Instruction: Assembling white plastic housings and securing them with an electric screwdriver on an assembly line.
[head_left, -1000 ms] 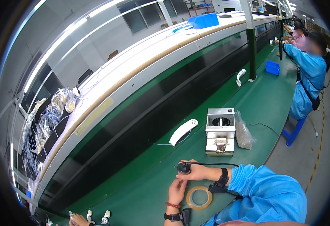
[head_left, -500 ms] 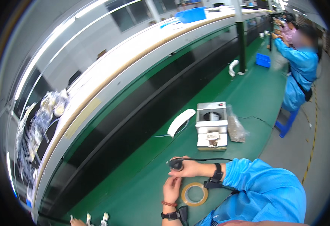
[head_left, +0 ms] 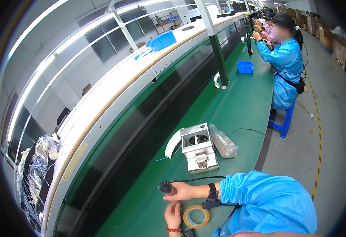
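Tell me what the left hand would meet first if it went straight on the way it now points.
Probably the right hand, which holds a black corded tool just ahead of the left hand; this view leaves unclear whether the two hands already touch.

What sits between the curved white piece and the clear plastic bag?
The silver machine stands between the curved white piece and the clear plastic bag, as the head view shows.
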`<action>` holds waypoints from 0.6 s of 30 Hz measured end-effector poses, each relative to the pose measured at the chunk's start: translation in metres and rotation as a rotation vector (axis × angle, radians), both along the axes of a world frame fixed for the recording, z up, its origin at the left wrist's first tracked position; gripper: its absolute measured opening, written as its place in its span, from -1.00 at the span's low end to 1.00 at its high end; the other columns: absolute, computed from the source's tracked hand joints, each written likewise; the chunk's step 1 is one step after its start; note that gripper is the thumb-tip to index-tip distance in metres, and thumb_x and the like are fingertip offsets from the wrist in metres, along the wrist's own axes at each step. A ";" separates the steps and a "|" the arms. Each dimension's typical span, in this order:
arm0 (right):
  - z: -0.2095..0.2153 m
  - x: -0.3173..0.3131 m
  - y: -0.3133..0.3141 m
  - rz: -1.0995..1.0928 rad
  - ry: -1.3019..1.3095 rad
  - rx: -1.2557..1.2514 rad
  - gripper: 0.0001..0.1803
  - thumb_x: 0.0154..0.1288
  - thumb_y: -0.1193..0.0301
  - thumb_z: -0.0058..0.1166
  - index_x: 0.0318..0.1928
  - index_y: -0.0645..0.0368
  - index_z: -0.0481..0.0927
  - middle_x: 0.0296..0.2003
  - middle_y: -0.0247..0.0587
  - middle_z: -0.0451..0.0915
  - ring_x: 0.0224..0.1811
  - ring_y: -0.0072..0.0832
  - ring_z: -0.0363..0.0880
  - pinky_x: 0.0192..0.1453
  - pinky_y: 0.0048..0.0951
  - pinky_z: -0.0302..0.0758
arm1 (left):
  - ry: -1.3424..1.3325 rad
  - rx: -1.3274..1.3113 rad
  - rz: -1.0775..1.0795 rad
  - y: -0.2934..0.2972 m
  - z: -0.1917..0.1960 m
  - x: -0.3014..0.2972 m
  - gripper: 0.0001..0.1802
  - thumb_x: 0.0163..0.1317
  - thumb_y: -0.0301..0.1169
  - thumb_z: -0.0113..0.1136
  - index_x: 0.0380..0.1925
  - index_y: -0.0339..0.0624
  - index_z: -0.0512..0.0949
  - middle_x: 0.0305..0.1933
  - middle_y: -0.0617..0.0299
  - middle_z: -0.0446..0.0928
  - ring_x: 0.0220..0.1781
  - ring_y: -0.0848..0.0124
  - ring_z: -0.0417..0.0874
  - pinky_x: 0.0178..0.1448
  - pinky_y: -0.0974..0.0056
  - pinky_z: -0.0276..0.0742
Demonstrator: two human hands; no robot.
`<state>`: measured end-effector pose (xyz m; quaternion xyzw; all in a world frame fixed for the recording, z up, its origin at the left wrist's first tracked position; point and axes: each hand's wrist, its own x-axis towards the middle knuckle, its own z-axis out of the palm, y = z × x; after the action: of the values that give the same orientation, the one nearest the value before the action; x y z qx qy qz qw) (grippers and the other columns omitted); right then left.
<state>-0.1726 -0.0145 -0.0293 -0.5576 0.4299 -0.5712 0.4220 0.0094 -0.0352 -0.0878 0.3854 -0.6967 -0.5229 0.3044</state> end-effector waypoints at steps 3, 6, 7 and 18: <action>-0.005 0.001 -0.004 -0.035 -0.018 -0.057 -0.72 0.26 0.28 0.29 -0.25 0.17 0.48 -0.40 -0.50 0.45 -0.36 -0.70 0.34 -0.25 -0.56 0.38 | -0.059 -0.004 0.001 -0.003 -0.004 0.004 -0.78 0.32 -0.49 0.17 -0.10 -0.39 0.57 -0.24 0.12 0.65 -0.30 0.43 0.66 -0.18 0.37 0.57; -0.003 0.001 -0.001 -0.020 -0.044 -0.027 -0.72 0.26 0.30 0.30 -0.26 0.18 0.48 -0.42 -0.50 0.46 -0.36 -0.71 0.35 -0.25 -0.56 0.39 | -0.040 0.008 0.011 -0.001 -0.005 0.004 -0.79 0.32 -0.49 0.18 -0.10 -0.39 0.57 -0.25 0.13 0.65 -0.30 0.44 0.67 -0.18 0.37 0.57; -0.002 0.000 -0.001 -0.030 -0.037 -0.028 -0.72 0.26 0.30 0.29 -0.26 0.18 0.48 -0.43 -0.50 0.46 -0.36 -0.71 0.36 -0.25 -0.56 0.39 | -0.041 0.005 0.012 -0.001 -0.004 0.004 -0.79 0.32 -0.49 0.18 -0.10 -0.39 0.57 -0.25 0.13 0.65 -0.30 0.44 0.67 -0.18 0.37 0.57; -0.005 0.004 -0.005 -0.050 0.013 -0.033 -0.72 0.25 0.27 0.30 -0.27 0.18 0.50 -0.43 -0.45 0.51 -0.36 -0.68 0.41 -0.22 -0.50 0.43 | 0.009 0.064 0.007 -0.002 0.000 0.006 -0.78 0.32 -0.48 0.18 -0.08 -0.38 0.57 -0.23 0.13 0.64 -0.27 0.44 0.66 -0.16 0.40 0.55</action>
<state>-0.1690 -0.0194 -0.0345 -0.5571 0.4368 -0.5851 0.3955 0.0154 -0.0373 -0.0882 0.3948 -0.6771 -0.5455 0.2968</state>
